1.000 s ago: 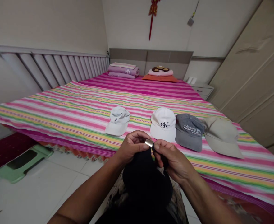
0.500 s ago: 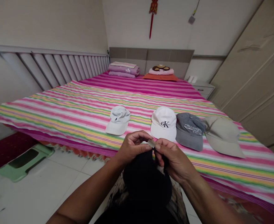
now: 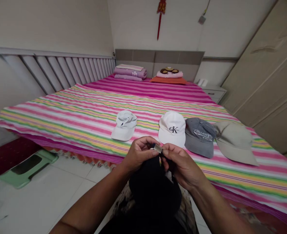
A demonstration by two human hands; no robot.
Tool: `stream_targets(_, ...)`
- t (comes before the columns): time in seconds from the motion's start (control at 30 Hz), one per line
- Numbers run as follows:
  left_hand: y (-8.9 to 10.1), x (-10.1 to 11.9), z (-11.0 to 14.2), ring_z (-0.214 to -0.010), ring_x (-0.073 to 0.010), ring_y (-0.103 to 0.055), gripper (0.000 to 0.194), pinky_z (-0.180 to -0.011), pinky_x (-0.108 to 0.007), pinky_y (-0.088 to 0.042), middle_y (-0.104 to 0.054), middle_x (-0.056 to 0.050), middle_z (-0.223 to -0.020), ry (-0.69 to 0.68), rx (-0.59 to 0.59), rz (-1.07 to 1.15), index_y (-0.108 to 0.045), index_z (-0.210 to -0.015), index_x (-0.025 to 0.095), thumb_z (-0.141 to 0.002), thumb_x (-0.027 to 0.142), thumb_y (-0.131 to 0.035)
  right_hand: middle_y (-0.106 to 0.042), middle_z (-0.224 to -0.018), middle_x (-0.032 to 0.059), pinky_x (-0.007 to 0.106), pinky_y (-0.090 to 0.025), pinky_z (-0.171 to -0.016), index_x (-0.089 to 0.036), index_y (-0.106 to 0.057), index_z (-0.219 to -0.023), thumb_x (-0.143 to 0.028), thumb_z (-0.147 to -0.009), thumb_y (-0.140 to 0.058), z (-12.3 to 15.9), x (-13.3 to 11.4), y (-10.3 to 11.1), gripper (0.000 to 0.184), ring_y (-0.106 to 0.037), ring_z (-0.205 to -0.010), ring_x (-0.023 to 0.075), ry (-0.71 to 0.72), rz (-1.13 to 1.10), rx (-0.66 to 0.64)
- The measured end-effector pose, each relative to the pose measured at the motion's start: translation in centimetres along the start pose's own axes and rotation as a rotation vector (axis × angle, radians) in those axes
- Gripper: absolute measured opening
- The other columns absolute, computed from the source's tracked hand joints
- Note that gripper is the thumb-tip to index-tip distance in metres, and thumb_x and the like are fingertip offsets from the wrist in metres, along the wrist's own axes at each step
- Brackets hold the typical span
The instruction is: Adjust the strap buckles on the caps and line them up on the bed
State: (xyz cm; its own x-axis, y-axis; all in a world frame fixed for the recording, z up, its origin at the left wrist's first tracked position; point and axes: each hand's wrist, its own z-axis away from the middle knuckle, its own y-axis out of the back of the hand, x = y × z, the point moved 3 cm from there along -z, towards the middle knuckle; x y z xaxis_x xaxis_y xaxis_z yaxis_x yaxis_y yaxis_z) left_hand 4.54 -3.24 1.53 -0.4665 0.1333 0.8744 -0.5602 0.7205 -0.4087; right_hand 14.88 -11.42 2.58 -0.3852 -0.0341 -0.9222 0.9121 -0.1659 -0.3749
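Left hand [image 3: 140, 152] and right hand [image 3: 180, 164] both pinching the metal buckle [image 3: 158, 148] of the black cap [image 3: 154, 191], held in mid-air just before the bed [image 3: 85, 110]. Best done holding the strap taut, sliding the buckle slowly, fingertips close.

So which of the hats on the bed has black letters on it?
The white cap second from the left, closest to the hands. It has black letters on its front; the other white cap, grey cap and beige cap don't.
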Motion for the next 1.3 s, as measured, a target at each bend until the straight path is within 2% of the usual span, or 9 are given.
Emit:
stream_targets(0.1, 0.3, 0.2, 0.1, -0.068, -0.0103, -0.055, 0.025, -0.064, -0.021, -0.042, -0.060, -0.001, -0.072, -0.023, 0.021, -0.013, -0.063, -0.076, 0.013, -0.056, 0.022, -0.075, -0.055, -0.058, -0.0021, 0.020, -0.036, -0.045, -0.018, -0.055, -0.073, -0.038, -0.074, -0.058, 0.2, 0.0, 0.6, 0.020, -0.048, -0.049, 0.0094, -0.017, 0.053, -0.009)
stream_targets(0.23, 0.4, 0.1, 0.1, -0.070, -0.0110, -0.055, 0.024, -0.068, -0.024, -0.042, -0.059, -0.001, -0.073, -0.030, 0.044, -0.003, -0.062, -0.076, 0.014, -0.057, 0.023, -0.074, -0.053, -0.051, -0.0024, 0.020, -0.037, -0.044, -0.017, -0.053, -0.065, -0.035, -0.071, -0.062, 0.3, 0.3, 1.1, 0.020, -0.046, -0.047, 0.0093, -0.048, 0.140, -0.014)
stream_targets(0.4, 0.0, -0.2, 0.1, -0.068, -0.0098, -0.053, 0.023, -0.065, -0.022, -0.040, -0.059, -0.002, -0.073, 0.000, -0.066, -0.069, -0.062, -0.078, 0.013, -0.060, 0.021, -0.073, -0.053, -0.051, -0.0032, 0.018, -0.036, -0.042, -0.017, -0.054, -0.064, -0.032, -0.067, -0.066, 0.3, 0.4, 0.5, 0.019, -0.044, -0.043, 0.0075, -0.037, 0.060, 0.004)
stream_targets(0.57, 0.3, 0.2, 0.1, -0.069, -0.0108, -0.054, 0.022, -0.067, -0.023, -0.041, -0.059, -0.001, -0.072, -0.039, -0.029, -0.060, -0.063, -0.077, 0.014, -0.059, 0.022, -0.073, -0.055, -0.059, -0.0017, 0.019, -0.038, -0.044, -0.017, -0.056, -0.072, -0.037, -0.071, -0.062, 0.3, 0.2, 0.3, 0.021, -0.048, -0.047, 0.0082, -0.079, 0.023, -0.037)
stream_targets(0.67, 0.3, 0.3, 0.2, -0.068, -0.0105, -0.054, 0.023, -0.065, -0.022, -0.041, -0.059, -0.001, -0.072, -0.037, -0.017, -0.053, -0.063, -0.077, 0.014, -0.059, 0.023, -0.073, -0.053, -0.055, -0.0028, 0.018, -0.037, -0.042, -0.016, -0.055, -0.069, -0.032, -0.067, -0.067, 0.3, 0.3, 0.4, 0.020, -0.047, -0.045, 0.0073, -0.125, 0.031, -0.039)
stream_targets(0.8, 0.2, 0.1, 0.4, -0.068, -0.0104, -0.054, 0.022, -0.065, -0.022, -0.041, -0.061, -0.001, -0.073, -0.006, -0.071, -0.095, -0.064, -0.079, 0.014, -0.059, 0.020, -0.073, -0.051, -0.050, -0.0041, 0.018, -0.036, -0.041, -0.016, -0.054, -0.064, -0.030, -0.064, -0.070, 0.2, 0.3, 0.3, 0.021, -0.044, -0.042, 0.0062, -0.093, 0.017, -0.032)
stream_targets(1.03, 1.1, 0.2, 0.4, -0.073, -0.0135, -0.058, 0.022, -0.071, -0.026, -0.042, -0.063, -0.002, -0.074, -0.037, -0.019, -0.082, -0.066, -0.079, 0.015, -0.059, 0.022, -0.074, -0.058, -0.061, 0.0007, 0.021, -0.041, -0.049, -0.015, -0.057, -0.076, -0.040, -0.074, -0.060, 0.2, 0.3, 0.5, 0.025, -0.052, -0.051, 0.0100, -0.094, 0.093, -0.092)
stream_targets(1.13, 1.2, 0.2, 0.4, -0.074, -0.0137, -0.058, 0.022, -0.071, -0.026, -0.042, -0.063, -0.002, -0.074, -0.026, 0.019, -0.082, -0.066, -0.078, 0.015, -0.058, 0.022, -0.074, -0.054, -0.055, -0.0016, 0.019, -0.038, -0.044, -0.015, -0.055, -0.069, -0.034, -0.069, -0.065, 0.2, 0.7, 0.7, 0.022, -0.047, -0.045, 0.0077, -0.121, 0.107, -0.093)
stream_targets(1.3, 1.1, 0.2, 0.5, -0.070, -0.0123, -0.056, 0.024, -0.067, -0.024, -0.042, -0.062, -0.002, -0.073, -0.006, 0.014, -0.119, -0.066, -0.077, 0.014, -0.057, 0.023, -0.075, -0.048, -0.045, -0.0054, 0.017, -0.034, -0.038, -0.015, -0.053, -0.062, -0.032, -0.065, -0.067, 0.1, 0.8, 0.5, 0.022, -0.039, -0.036, 0.0045, -0.092, 0.057, -0.063)
